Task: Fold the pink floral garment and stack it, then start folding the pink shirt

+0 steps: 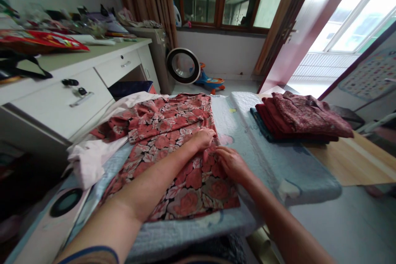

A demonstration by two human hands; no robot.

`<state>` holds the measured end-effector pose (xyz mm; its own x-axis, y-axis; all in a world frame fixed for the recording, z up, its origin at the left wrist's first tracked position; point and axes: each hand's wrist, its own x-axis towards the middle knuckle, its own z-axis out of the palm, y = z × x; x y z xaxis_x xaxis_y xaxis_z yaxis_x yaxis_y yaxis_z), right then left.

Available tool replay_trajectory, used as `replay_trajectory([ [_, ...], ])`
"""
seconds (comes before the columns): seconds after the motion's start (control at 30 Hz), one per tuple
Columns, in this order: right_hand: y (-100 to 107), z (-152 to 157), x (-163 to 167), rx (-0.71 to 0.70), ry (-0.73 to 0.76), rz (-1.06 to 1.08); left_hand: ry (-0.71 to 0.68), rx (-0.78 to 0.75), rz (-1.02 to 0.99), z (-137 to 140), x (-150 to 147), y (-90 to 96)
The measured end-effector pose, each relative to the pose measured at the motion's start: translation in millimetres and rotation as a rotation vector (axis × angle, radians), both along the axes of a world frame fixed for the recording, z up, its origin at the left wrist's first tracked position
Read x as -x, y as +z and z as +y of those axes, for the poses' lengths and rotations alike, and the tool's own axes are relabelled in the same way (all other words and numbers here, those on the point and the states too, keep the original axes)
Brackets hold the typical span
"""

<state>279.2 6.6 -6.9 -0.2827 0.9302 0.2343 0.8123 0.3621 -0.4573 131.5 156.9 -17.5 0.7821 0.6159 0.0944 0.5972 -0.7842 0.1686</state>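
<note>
Apparently straightening the flowered garment (pixel 173 126) on the blue cover (pixel 244 123) — pinching cloth with closed left hand (pixel 205 138), touching with half-curled right hand (pixel 231 163) (cannot tell whether gripping) — probably needing an even tug next.

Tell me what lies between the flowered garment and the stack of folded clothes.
In the head view, a stretch of light blue patterned cover lies between the flowered garment and the folded stack.
</note>
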Motion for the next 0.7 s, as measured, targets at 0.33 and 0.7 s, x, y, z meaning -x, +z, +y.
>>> replay_trajectory([
  [0.33, -23, -23, 3, 0.083, -0.041, -0.21, 0.058, 0.026, -0.033, -18, 7, -15.8],
  [0.7, -24, -81, 5, 0.103, -0.077, -0.225, 0.064, 0.004, -0.079, -18, 7, -15.2],
])
